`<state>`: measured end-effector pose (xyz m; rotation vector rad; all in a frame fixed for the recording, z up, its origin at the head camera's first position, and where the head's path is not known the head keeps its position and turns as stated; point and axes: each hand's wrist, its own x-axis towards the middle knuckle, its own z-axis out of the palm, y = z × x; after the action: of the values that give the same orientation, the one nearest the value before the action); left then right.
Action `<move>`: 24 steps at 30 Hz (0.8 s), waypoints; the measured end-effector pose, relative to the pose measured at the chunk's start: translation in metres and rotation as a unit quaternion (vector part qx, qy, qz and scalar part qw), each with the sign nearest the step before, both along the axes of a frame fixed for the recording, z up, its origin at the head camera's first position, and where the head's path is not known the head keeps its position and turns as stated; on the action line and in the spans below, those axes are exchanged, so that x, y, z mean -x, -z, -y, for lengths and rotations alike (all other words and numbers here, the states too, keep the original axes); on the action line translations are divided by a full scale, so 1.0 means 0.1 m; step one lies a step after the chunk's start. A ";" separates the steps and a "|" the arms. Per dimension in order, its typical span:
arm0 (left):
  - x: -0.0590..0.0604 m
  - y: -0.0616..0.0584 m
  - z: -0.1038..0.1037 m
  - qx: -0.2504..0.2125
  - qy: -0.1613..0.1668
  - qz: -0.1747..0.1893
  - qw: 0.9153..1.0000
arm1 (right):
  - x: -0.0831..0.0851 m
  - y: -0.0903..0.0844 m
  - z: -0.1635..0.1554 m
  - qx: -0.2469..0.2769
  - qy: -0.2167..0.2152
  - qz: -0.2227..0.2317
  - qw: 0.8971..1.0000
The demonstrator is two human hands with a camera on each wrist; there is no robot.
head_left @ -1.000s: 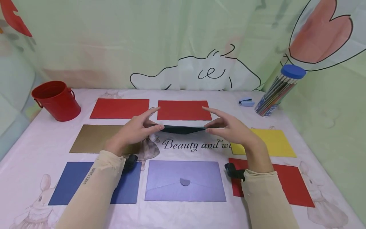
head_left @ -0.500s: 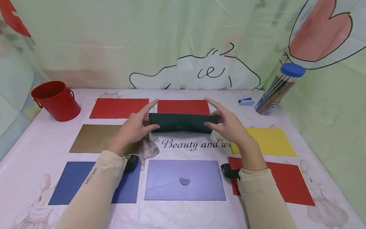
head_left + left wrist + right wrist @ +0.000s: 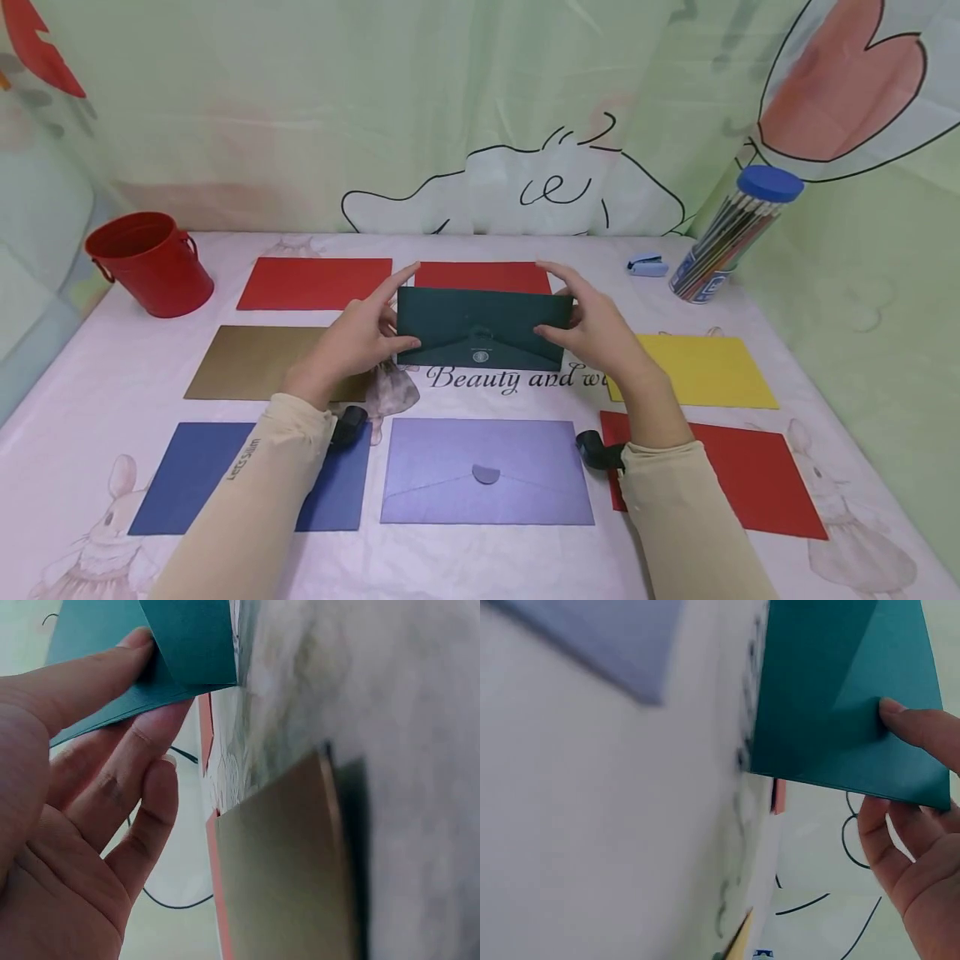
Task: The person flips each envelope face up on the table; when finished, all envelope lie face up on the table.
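Note:
A dark green envelope (image 3: 480, 327) stands tilted on its long lower edge at the middle of the table, flap side toward me. My left hand (image 3: 358, 337) pinches its left end between thumb and fingers, and my right hand (image 3: 592, 327) pinches its right end. In the left wrist view the thumb lies on the front of the envelope (image 3: 187, 645) with fingers behind it. In the right wrist view the thumb presses the envelope (image 3: 840, 697) near its edge.
Flat envelopes surround it: two red (image 3: 315, 283) (image 3: 480, 275) behind, gold (image 3: 255, 362) left, yellow (image 3: 701, 371) right, blue (image 3: 195, 475), lilac (image 3: 486, 471) and red (image 3: 750, 475) in front. A red bucket (image 3: 150, 262) stands far left; a stapler (image 3: 647, 266) and pencil tube (image 3: 723, 242) stand far right.
The green envelope was held flat, edge-on to me. Both hands have tipped it upright and toward me, so its flap side now shows.

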<state>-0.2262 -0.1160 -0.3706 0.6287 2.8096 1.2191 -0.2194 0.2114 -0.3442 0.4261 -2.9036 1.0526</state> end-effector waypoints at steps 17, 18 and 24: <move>-0.01 0.00 -0.01 0.009 0.006 0.034 0.999 | 0.02 0.03 -0.02 0.006 -0.009 0.038 0.999; -0.01 0.00 -0.01 0.008 0.007 0.038 0.999 | 0.02 0.04 -0.02 0.006 -0.009 0.040 0.999; -0.02 0.01 0.01 -0.012 0.028 0.072 0.997 | 0.02 0.06 -0.02 0.000 -0.017 0.040 0.999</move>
<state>-0.2241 -0.1168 -0.3714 0.5917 2.6462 1.2365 -0.2218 0.2137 -0.3499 0.4441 -2.9757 1.0982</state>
